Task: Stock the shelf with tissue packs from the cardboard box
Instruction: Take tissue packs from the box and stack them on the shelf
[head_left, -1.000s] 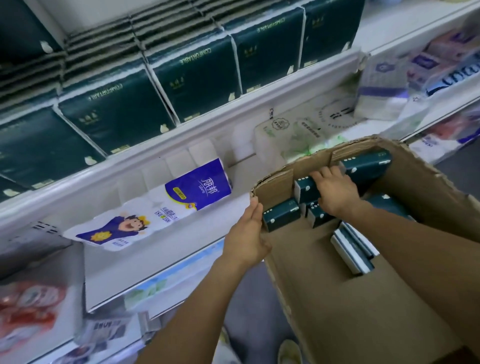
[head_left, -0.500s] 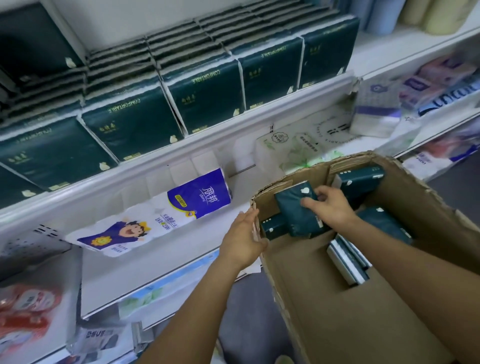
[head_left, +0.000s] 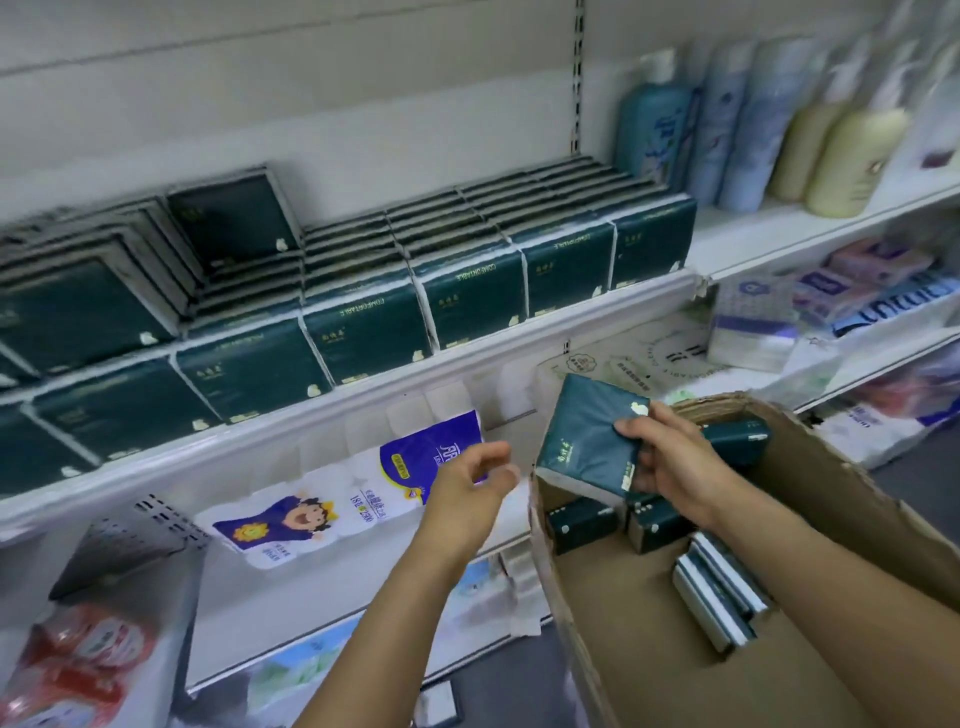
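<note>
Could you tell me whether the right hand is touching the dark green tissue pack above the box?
Touching. The head view shows the right hand gripping the tissue pack, its thumb and fingers pinching the pack's right edge.

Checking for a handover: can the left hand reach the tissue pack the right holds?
Likely yes: left hand hangs open beside the tissue pack, nothing between them above the cardboard box.

Right hand (head_left: 675, 462) grips a dark green tissue pack (head_left: 589, 431) above the far corner of the cardboard box (head_left: 857, 499); more packs (head_left: 719, 597) lie inside. Left hand (head_left: 467, 488) hovers loosely curled, holding nothing, just left of the box. Shelf (head_left: 467, 343) above carries rows of matching green packs (head_left: 363, 327).
</note>
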